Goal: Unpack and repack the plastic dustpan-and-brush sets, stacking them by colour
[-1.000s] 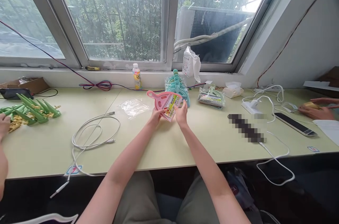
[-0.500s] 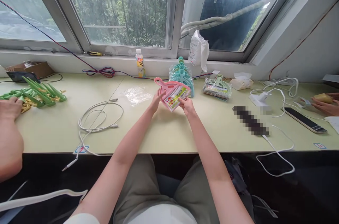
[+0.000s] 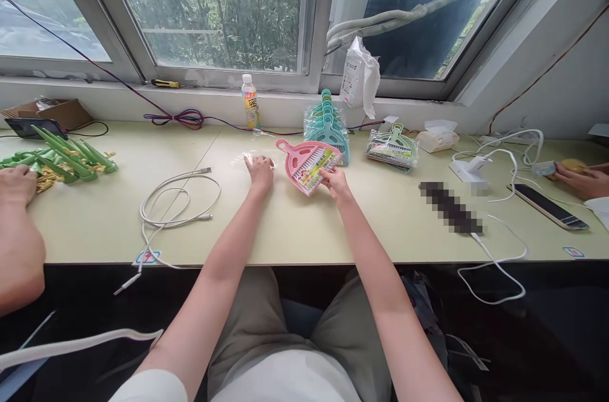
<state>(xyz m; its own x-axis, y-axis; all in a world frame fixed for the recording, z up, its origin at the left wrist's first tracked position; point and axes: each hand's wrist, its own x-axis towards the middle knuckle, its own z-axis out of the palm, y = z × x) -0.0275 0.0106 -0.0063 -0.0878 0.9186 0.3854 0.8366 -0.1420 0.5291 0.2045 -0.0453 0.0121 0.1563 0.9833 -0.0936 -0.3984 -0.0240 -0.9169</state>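
A pink mini dustpan [image 3: 295, 155] with a printed label card [image 3: 320, 168] is tilted above the table in front of me. My right hand [image 3: 335, 183] pinches its lower right corner at the card. To the left of the dustpan, my left hand [image 3: 260, 174] is down on a clear plastic bag [image 3: 242, 160], its fingers closed on the film. The hand covers much of the bag. Behind the dustpan stands a row of teal dustpans [image 3: 327, 129] in clear wrapping. A stack of wrapped green dustpans [image 3: 392, 148] lies to the right.
A coiled white cable [image 3: 179, 224] lies left; a drink bottle [image 3: 250, 103] stands at the back. Green parts [image 3: 78, 158] lie beside another person's hand [image 3: 16, 185]. On the right are a tissue pack [image 3: 436, 136], a charger [image 3: 471, 168], a phone [image 3: 549, 205] and a co-worker's hands [image 3: 583, 180].
My left hand has let go of the pink dustpan and moved left onto the plastic bag, which is now bunched. My right hand still holds the dustpan. The view has tipped slightly downward.
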